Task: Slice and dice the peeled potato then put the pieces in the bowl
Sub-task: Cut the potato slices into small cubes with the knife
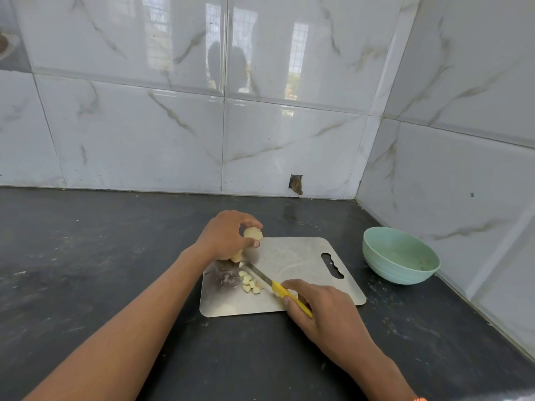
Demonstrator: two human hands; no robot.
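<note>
We hold the peeled potato (252, 235) in our left hand (228, 235), fingers and thumb curled round it, standing it on end at the far left corner of the steel cutting board (292, 256). A small heap of diced pieces (250, 283) lies just beside the knife (269, 280), whose blade tip is at the potato's base. Our right hand (321, 311) wraps the yellow handle. The risks, as we judge them: the upright potato may roll under the blade, the edge may skid toward our thumb, or the smooth board may slide. The green bowl (401, 256), well apart to the right, looks empty of pieces.
</note>
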